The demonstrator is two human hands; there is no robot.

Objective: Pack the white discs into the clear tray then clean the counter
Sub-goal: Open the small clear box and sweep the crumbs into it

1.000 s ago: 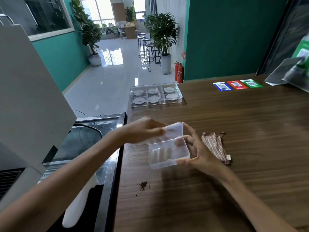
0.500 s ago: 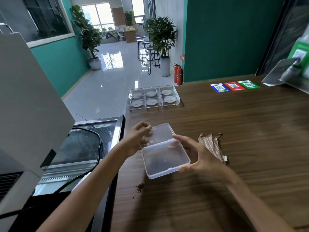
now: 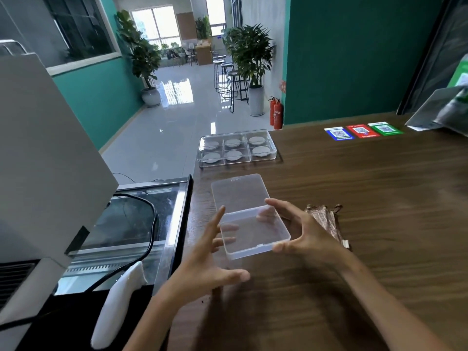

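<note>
Clear plastic box (image 3: 249, 219): hinged case lying open near the tabletop's left edge, lid laid flat on the far side, shallow base on the near side, nothing visible inside.
Right hand (image 3: 301, 236): cupped around the base's right side, thumb at the near right corner, fingers at the hinge and seen through the plastic under the base; it appears to hold the box.
Left hand (image 3: 210, 264): fingers spread wide at the base's left edge, fingertips showing through the clear wall, thumb stretched out below the near edge; I cannot tell whether it grips or only touches.
Clear tray (image 3: 236, 149): six compartments in two rows of three, standing at the tabletop's far left corner, well beyond the open box.
White discs (image 3: 260, 150): one in each of the six compartments, lying flat.
Tabletop (image 3: 367, 211): dark wood grain, running to the right.
Brown patterned cloth (image 3: 326, 224): folded strip lying just beside the right hand, on its right.
Crumbs (image 3: 202, 301): a dark speck or two near the left wrist.
Coloured cards (image 3: 362, 130): blue, red and green, side by side at the far edge.
White handle (image 3: 119, 300): lying below the tabletop on the left, with a black cable (image 3: 149, 224) beside it.
</note>
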